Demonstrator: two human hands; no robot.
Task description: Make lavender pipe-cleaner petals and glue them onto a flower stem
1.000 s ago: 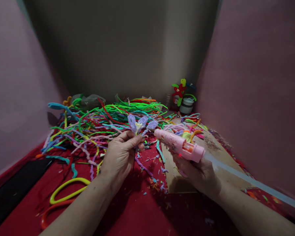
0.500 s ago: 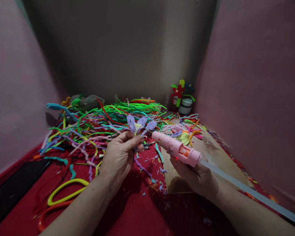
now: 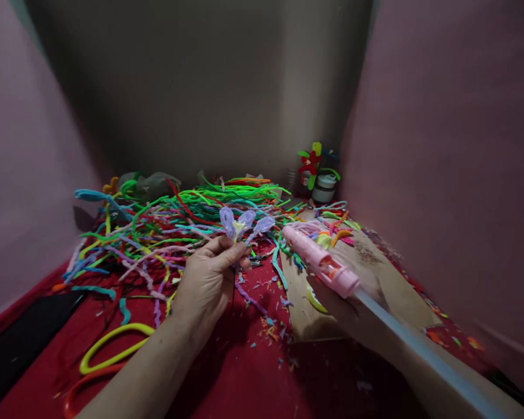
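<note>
Between thumb and fingers, my left hand (image 3: 213, 265) pinches the base of a purple pipe cleaner flower (image 3: 247, 220). Its loop petals spread upward around a pale yellow centre, and one petal leans out to the right. My right hand (image 3: 344, 297) is wrapped round a pink hot glue gun (image 3: 318, 256), slightly smeared by motion. The gun's nozzle points up and left, a short gap away from the right petal. A long translucent glue stick (image 3: 414, 343) trails from the gun's rear toward the lower right. My right fingers are partly hidden beneath the gun.
A tangled heap of colourful pipe cleaners (image 3: 157, 233) covers the far left and middle. Cardboard (image 3: 402, 291) lies at right on the red cloth (image 3: 244, 372). Yellow-and-red scissors handles (image 3: 113, 349) are near my left forearm. A pot (image 3: 324, 187) with flowers stands by the back wall.
My right hand has drawn the glue gun back to the right, away from the flower's right petal. The left hand still holds the flower, and the view has shifted slightly.
</note>
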